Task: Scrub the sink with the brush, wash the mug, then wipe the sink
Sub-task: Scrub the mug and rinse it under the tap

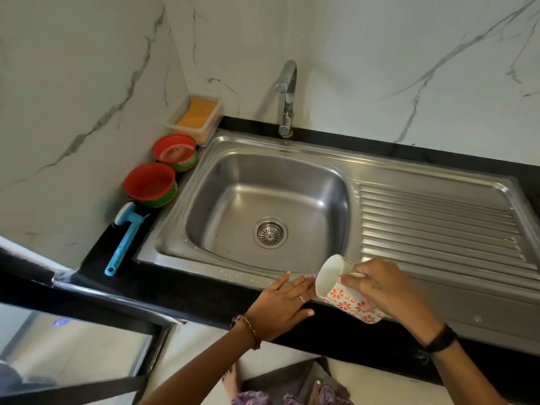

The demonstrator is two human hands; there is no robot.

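Observation:
The steel sink [204, 258] has an empty basin with a round drain [270, 232] in its floor. My right hand [377, 285] grips a white mug [330, 276] with red flowers, tipped on its side with the mouth toward the basin, over the sink's front rim. My left hand [280, 305] lies flat on the black counter edge just left of the mug, fingers apart, holding nothing. A blue-handled brush [124, 238] with a white head lies on the counter left of the sink.
Two red bowls [150, 184] [174, 152] stand on the left counter, behind them a clear box with an orange sponge [196, 114]. The tap [287, 97] rises behind the basin. A ribbed drainboard [438, 226] fills the right. A marble wall closes the left side.

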